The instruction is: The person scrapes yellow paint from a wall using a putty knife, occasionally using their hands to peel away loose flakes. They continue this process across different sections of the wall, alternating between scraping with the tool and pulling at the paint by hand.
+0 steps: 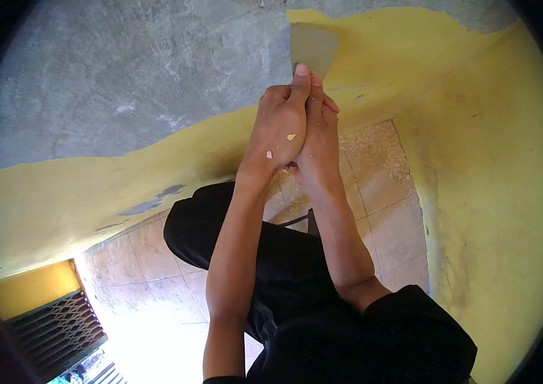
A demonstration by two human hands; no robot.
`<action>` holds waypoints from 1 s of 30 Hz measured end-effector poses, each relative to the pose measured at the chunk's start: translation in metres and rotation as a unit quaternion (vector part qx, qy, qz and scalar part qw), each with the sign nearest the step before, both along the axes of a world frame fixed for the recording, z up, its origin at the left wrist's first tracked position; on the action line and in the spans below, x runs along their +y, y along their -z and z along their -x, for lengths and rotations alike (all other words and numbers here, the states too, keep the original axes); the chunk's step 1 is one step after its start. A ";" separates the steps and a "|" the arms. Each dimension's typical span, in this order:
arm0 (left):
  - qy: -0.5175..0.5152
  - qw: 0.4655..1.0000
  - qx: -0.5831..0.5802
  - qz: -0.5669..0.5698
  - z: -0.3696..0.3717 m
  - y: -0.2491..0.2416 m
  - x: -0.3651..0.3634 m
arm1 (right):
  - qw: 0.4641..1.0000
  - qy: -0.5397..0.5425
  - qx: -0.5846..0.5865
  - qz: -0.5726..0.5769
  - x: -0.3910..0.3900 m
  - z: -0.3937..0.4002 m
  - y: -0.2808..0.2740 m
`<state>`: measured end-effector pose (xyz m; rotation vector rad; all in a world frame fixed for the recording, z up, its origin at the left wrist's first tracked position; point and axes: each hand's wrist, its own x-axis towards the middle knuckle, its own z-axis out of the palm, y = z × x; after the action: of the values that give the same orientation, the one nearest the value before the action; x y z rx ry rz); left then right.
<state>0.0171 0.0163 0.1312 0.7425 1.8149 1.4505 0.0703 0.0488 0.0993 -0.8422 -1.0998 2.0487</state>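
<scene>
A scraper (313, 48) with a wide flat blade lies against the wall where yellow paint (399, 48) meets bare grey plaster (156, 77). My left hand (276, 125) and my right hand (322, 131) are clasped together around its handle, which they hide. Both thumbs point up towards the blade, the left one at its base. Small paint flakes (291, 137) cling to the back of my left hand, with finer specks on the right.
Paint chips (383, 153) litter the tiled floor (393, 230) in the corner below. A second yellow wall (489, 211) rises at the right. My bent knee (198, 224) is close to the wall. At lower left stands a metal lattice gate (60, 333) beside bright light.
</scene>
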 end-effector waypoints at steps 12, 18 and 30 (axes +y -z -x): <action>0.000 0.999 0.029 -0.020 0.008 0.008 0.008 | 0.998 -0.005 -0.026 -0.053 0.007 0.003 0.000; 0.009 0.999 0.030 -0.038 0.004 -0.007 0.005 | 0.999 -0.040 0.028 -0.017 0.007 -0.004 -0.013; -0.003 0.999 0.024 -0.024 0.005 0.005 0.006 | 1.000 0.003 0.007 -0.020 0.004 0.000 -0.004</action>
<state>0.0123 0.0224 0.1264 0.8019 1.8251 1.4964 0.0703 0.0527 0.1030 -0.8096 -1.1258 2.0188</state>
